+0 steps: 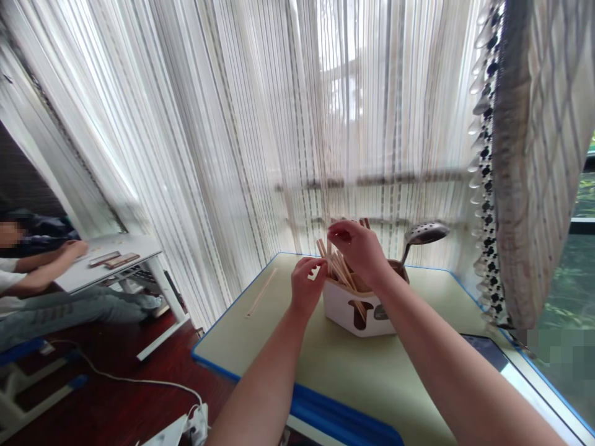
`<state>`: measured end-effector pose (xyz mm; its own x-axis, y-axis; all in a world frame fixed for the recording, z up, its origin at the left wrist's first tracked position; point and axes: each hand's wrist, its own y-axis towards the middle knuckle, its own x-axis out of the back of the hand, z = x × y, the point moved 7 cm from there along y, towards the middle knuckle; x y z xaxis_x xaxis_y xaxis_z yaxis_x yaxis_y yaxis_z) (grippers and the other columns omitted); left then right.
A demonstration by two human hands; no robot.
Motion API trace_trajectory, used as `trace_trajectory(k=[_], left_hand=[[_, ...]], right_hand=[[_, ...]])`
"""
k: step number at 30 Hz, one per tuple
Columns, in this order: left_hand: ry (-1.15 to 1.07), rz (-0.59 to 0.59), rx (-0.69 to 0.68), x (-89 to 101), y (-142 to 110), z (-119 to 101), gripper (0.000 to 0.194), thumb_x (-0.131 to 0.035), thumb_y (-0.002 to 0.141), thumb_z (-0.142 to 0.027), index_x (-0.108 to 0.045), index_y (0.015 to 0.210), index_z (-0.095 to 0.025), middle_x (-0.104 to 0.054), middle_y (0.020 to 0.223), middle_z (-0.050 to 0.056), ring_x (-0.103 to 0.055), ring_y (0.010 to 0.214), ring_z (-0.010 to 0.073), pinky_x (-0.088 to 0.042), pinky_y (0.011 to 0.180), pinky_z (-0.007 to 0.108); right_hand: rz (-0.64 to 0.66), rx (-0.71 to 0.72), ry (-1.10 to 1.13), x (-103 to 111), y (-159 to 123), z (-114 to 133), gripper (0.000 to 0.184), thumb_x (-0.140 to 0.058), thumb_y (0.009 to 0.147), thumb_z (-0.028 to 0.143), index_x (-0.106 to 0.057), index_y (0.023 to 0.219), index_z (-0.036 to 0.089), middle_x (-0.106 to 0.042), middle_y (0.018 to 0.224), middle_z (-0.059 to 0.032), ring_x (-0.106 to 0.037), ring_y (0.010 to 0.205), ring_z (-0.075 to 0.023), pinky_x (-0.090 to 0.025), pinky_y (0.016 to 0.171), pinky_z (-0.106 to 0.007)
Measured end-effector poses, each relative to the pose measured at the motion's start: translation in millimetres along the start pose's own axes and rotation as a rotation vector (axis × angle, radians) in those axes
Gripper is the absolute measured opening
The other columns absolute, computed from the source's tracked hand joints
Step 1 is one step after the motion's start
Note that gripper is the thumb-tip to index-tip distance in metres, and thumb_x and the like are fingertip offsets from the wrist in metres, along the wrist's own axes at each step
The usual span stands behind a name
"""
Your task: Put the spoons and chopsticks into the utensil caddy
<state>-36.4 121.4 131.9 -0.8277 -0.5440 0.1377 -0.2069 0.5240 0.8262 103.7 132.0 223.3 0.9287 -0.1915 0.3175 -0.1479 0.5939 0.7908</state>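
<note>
A white utensil holder (341, 313) with a brown rim and dark cutouts stands on the table. Several wooden chopsticks (341, 267) lean inside it. My left hand (307, 286) is at the holder's left rim, its fingers closed beside the chopsticks; what they pinch is hidden. Above the holder, my right hand (360, 249) has its fingertips closed at the top of a chopstick. A metal slotted ladle (425, 233) sticks up from the holder's right side. On the table to the left lies a thin pair of chopsticks (261, 293).
The pale green table (279, 334) has a blue edge. A dark flat screen or panel (486, 350) lies at the right, partly behind my right forearm. Sheer curtains (260, 124) hang behind. A person (46, 266) sits at another table (139, 246) on the left.
</note>
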Motion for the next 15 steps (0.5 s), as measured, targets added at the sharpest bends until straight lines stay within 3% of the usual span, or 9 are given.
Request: trace_trajectory(k=[6,11,15], left_hand=[[-0.127,0.090,0.120,-1.3,6,4,0.016,-0.058,0.076,-0.028,-0.068,0.081,-0.016,-0.062,0.078,0.003,-0.050,0.063,0.0097,-0.040,0.057,0.022],[-0.120,0.015,0.259,1.7,7,22,0.020,-0.059,0.075,-0.032,-0.068,0.081,-0.015,-0.063,0.073,0.003,-0.051,0.062,0.0108,-0.041,0.058,0.023],[-0.137,-0.025,0.360,-0.6,3,37,0.026,-0.061,0.071,-0.038,-0.067,0.078,-0.014,-0.063,0.067,0.003,-0.051,0.059,0.0111,-0.041,0.057,0.024]], right_hand=[[0.108,-0.042,-0.051,-17,-5,0,0.013,-0.057,0.074,0.024,-0.068,0.079,0.023,-0.069,0.077,-0.0007,-0.062,0.071,-0.0150,-0.047,0.069,-0.027],[0.064,-0.103,-0.076,-10,-2,-2,0.026,-0.049,0.081,0.031,-0.066,0.098,0.021,-0.069,0.092,-0.0053,-0.062,0.079,-0.0177,-0.047,0.073,-0.031],[-0.005,-0.117,-0.060,-9,-1,-8,0.033,-0.042,0.085,0.033,-0.059,0.110,0.019,-0.064,0.108,-0.0094,-0.059,0.098,-0.0210,-0.045,0.084,-0.035]])
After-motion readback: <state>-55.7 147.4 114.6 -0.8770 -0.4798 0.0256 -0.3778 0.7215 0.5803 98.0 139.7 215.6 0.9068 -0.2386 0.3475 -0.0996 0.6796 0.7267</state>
